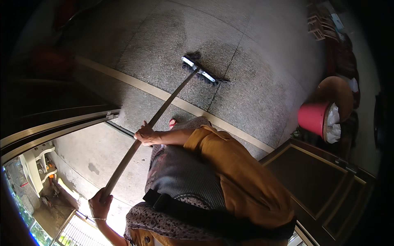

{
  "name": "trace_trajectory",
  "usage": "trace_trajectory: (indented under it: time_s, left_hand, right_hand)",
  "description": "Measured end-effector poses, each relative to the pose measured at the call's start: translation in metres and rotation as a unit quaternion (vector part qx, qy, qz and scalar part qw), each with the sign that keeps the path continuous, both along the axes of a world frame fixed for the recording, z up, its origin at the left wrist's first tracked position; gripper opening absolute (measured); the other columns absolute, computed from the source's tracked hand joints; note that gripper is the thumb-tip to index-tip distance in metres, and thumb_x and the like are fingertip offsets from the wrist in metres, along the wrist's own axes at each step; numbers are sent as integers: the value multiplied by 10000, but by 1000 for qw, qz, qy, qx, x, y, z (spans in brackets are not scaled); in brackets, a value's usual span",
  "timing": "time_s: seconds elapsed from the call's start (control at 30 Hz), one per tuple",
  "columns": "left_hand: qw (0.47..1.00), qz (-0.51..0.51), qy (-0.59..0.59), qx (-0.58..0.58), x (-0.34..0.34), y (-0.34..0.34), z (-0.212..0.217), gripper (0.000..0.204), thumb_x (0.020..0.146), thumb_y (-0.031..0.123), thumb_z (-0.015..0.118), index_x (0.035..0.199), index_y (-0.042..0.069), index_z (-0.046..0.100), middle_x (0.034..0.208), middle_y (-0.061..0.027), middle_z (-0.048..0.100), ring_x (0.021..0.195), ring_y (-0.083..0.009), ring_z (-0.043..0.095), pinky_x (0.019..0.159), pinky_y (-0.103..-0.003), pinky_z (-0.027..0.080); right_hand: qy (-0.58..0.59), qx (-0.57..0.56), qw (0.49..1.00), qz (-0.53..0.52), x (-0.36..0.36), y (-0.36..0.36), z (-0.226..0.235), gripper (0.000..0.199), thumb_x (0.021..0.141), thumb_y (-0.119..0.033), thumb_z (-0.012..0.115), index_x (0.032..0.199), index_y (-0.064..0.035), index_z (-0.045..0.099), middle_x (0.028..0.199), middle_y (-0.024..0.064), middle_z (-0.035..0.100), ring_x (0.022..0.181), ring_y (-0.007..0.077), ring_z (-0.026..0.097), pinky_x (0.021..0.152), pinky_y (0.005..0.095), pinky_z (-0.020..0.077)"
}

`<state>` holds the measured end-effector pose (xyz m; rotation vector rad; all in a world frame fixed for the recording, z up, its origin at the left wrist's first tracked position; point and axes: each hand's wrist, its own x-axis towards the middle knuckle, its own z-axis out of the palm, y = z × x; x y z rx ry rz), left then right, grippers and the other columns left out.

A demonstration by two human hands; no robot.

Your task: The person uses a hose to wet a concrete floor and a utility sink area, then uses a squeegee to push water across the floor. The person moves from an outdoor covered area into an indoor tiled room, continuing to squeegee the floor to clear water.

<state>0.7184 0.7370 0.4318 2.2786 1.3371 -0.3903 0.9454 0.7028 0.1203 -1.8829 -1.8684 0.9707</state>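
A long-handled mop point(168, 102) slants across the view, from the lower left to the floor ahead of me. Its head is a white bar point(198, 69) with dark strands, resting flat on the speckled grey floor point(262, 94). My right hand point(145, 134) wraps round the middle of the handle, its forearm coming from an orange-brown sleeve. Closer to the handle's top end, my left hand point(100, 207), with a bracelet at the wrist, grips it too. Around the mop head the floor is darker and looks wet in patches.
A beige strip point(139, 84) crosses the floor between me and the mop head. Dark door panels stand at the left and at the lower right point(312, 180). To the right are a pink-red bucket point(314, 118) with a white bag and a round brown board point(334, 96).
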Motion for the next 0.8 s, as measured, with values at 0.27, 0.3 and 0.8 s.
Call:
trace_trajectory:
  time_s: [0.27,0.3,0.8]
  left_hand:
    - [988,121,19,99,-47,8,12,292,679,241,677,824,-8,630,480,-47,493,420,-116,416,403,-263,316]
    - [985,154,-32,72,-38,5,8,316,700,286,668,787,-16,637,447,-9,440,416,-77,367,388,-238,262]
    - [994,87,-64,35,201,14,-9,220,706,186,651,791,-15,629,567,-56,570,474,-96,462,439,-239,373]
  right_hand:
    - [82,94,983,133,31,55,14,307,583,-357,638,668,-91,511,605,86,545,643,247,573,577,382,445]
    - [60,101,984,135,30,53,12,291,593,-354,636,663,-96,522,606,87,550,642,248,574,573,378,445]
    - [-3,158,987,-17,253,14,-24,334,662,-358,625,832,-86,532,703,90,571,679,252,574,676,368,455]
